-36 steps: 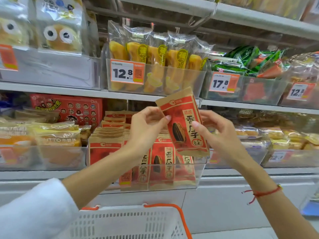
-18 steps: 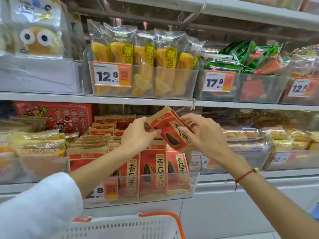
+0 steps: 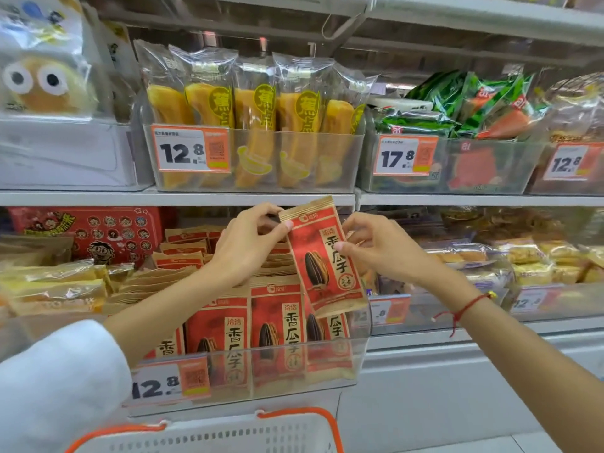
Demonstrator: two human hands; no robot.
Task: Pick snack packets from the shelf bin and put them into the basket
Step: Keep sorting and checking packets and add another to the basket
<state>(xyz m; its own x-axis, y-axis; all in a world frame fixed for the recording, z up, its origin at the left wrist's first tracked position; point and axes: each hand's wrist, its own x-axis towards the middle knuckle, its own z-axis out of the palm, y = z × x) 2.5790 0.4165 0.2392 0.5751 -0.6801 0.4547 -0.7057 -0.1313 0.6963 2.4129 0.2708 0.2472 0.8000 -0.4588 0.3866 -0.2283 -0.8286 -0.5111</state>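
Half a second ago tilted low, the red seed packet (image 3: pixel 323 256) now stands upright above the shelf bin (image 3: pixel 294 364), pinched by fingers of the left hand (image 3: pixel 248 246) and right hand (image 3: pixel 379 246) (seemingly clear), ready for the basket (image 3: pixel 294 433) below.

Shelf (image 3: pixel 183 198) carries clear bins (image 3: pixel 294 158); lower bin (image 3: pixel 294 364) holds, seemingly upright, packets (image 3: pixel 277 328).

Both arms raised, left hand (image 3: pixel 246 238) and right hand (image 3: pixel 380 245) pinching with curled fingers.
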